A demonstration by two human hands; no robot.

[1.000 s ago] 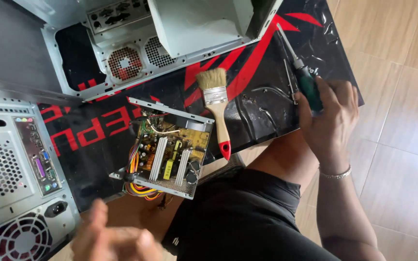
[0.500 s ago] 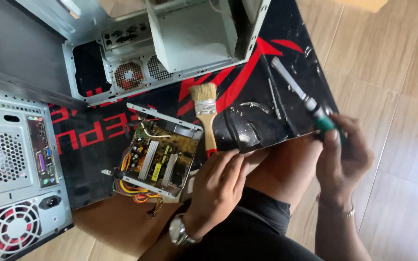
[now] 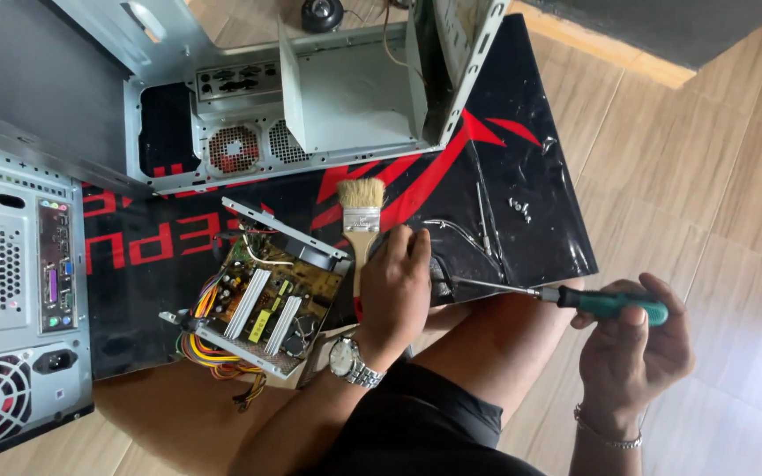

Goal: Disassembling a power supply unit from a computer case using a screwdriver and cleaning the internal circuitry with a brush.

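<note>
On the black and red mat [image 3: 522,167] spread over the wooden floor [image 3: 707,176], an opened power supply [image 3: 262,304] lies with its cover off, so that the circuit board, its pale metal fins and the bundle of coloured wires at its lower edge are bare. That much of the work looks done: the unit is out of its case and open.

Just beside it, to the right, lies a paintbrush [image 3: 361,220] with a pale wooden handle and light bristles pointing away from the person. The left hand [image 3: 394,286] rests over the lower part of that handle, its fingers curled down onto it; whether they have closed fully around it I cannot tell, since the hand hides the grip. The brush is not yet lifted, and the board shows no sign either way of having been dusted.

The right hand [image 3: 632,339] is clenched around the green handle of a screwdriver [image 3: 575,300], held above the person's knee, its metal shaft pointing left toward the mat's edge and well apart from the power supply. A few small screws [image 3: 519,208] lie loose on the mat.

Two computer cases stand near: one grey case [image 3: 310,97] lying open at the top, another case [image 3: 15,308] at the left with its rear ports and fan grille showing.
</note>
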